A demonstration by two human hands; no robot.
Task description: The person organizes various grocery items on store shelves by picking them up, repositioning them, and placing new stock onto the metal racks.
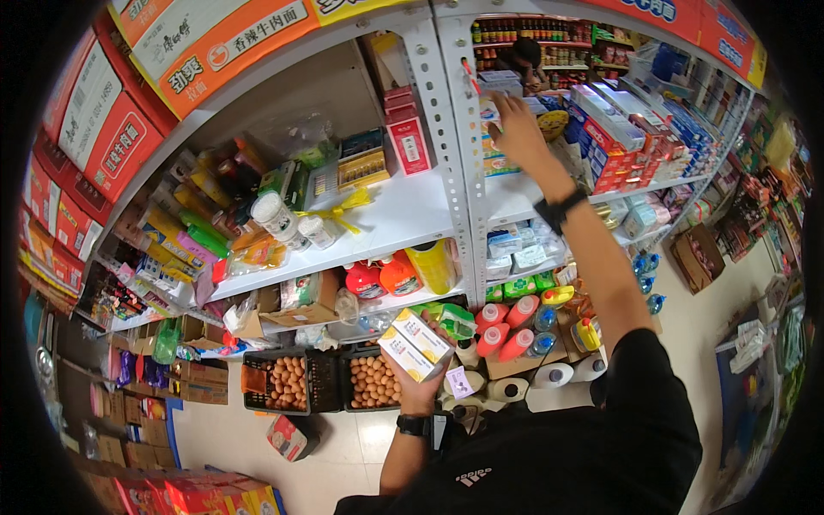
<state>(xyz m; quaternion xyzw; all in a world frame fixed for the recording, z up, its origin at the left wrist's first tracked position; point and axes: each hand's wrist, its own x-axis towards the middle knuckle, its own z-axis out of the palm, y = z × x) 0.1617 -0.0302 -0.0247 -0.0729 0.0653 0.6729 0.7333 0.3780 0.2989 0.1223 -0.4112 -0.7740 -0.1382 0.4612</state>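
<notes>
My left hand [421,380] grips two small white cartons [417,346] with yellow round prints, side by side, low in front of the shelving. Raised to the right-hand shelf bay, my right hand [515,132] has its fingers spread and bent beside colourful packages [492,145] behind the perforated metal upright; whether its fingertips touch them I cannot tell. Right of that hand lie a round yellow package [552,125] and stacked toothpaste-type boxes [605,141]. The left bay's white shelf [399,206] bears white-lidded tubs [273,214] and a red box [408,143].
Black crates of brown eggs [373,383] stand on the floor, near a small box [290,438]. Pink-red bottles [494,338] and white jugs [552,375] crowd below the right bay. The perforated upright [467,193] divides the bays. A person [524,61] is beyond the shelving.
</notes>
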